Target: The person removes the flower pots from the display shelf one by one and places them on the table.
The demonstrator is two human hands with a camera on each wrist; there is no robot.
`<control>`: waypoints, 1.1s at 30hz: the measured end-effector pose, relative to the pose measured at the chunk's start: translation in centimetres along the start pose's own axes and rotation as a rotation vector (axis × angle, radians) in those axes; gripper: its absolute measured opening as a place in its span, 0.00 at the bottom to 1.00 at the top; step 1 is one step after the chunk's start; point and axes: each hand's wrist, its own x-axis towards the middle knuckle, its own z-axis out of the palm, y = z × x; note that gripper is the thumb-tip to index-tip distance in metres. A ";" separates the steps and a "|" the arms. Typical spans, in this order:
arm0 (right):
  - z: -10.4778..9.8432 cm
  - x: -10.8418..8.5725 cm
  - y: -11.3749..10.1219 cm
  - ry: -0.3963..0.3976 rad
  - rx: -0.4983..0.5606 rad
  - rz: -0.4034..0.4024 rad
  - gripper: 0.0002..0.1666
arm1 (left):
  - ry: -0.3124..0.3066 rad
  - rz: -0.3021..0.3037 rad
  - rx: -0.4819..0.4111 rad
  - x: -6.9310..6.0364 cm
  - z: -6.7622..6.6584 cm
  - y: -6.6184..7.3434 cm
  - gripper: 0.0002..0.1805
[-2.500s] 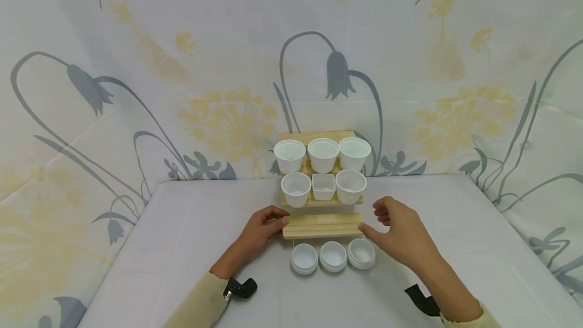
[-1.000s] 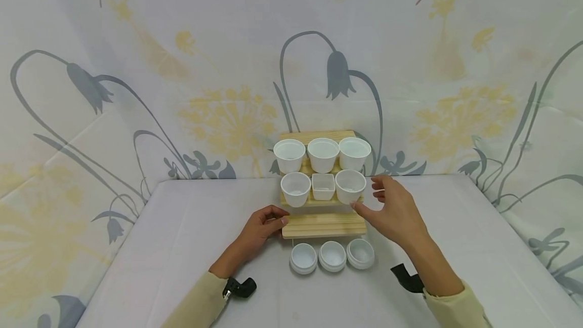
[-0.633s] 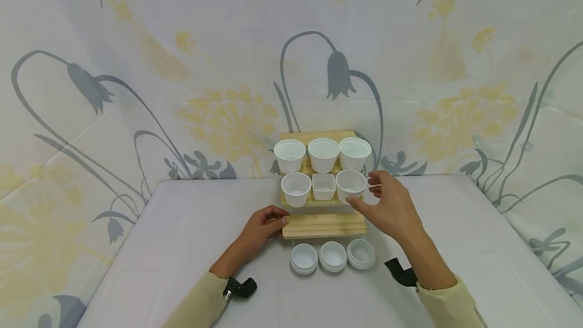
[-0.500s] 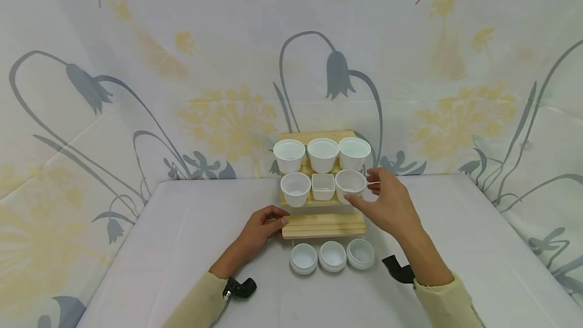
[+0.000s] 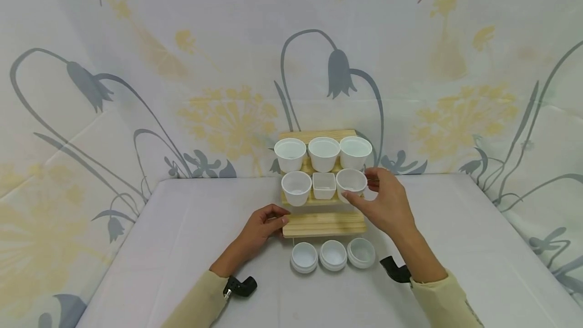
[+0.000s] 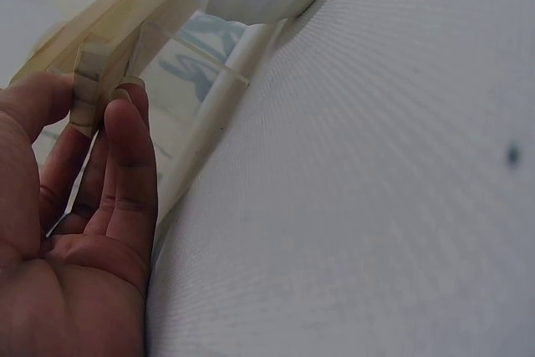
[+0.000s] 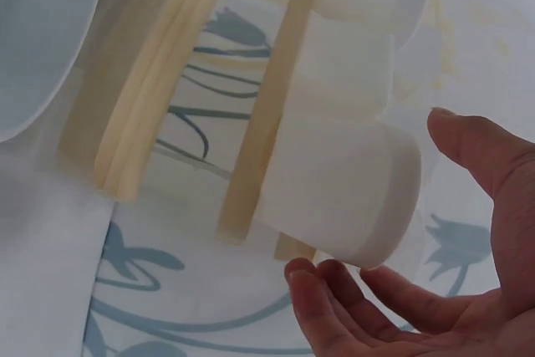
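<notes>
Pinching the front wooden shelf (image 5: 324,224) at its left end with the left hand (image 5: 259,230), likely for steadiness; holding the right hand (image 5: 386,201), with fingers apart, around the rightmost round white cup (image 5: 351,180) on the second shelf (image 5: 323,202), presumably to span it.

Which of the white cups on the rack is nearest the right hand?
The round cup at the right end of the middle row of the rack, next to the square cup. It alone sits between thumb and fingers of the right hand.
</notes>
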 end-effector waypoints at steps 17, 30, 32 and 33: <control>1.4 0.2 1.0 0.054 0.031 -0.063 0.40 | -0.015 0.013 0.010 0.2 -0.3 -0.6 0.17; 1.6 0.3 1.1 0.049 0.029 -0.041 0.40 | -0.012 0.003 0.024 0.1 -0.3 -0.4 0.17; 1.5 0.3 1.1 0.049 0.023 -0.033 0.40 | -0.013 0.002 0.022 0.2 -0.3 -0.4 0.17; 1.5 0.3 1.1 0.049 0.022 -0.031 0.40 | -0.013 0.002 0.022 0.2 -0.3 -0.4 0.17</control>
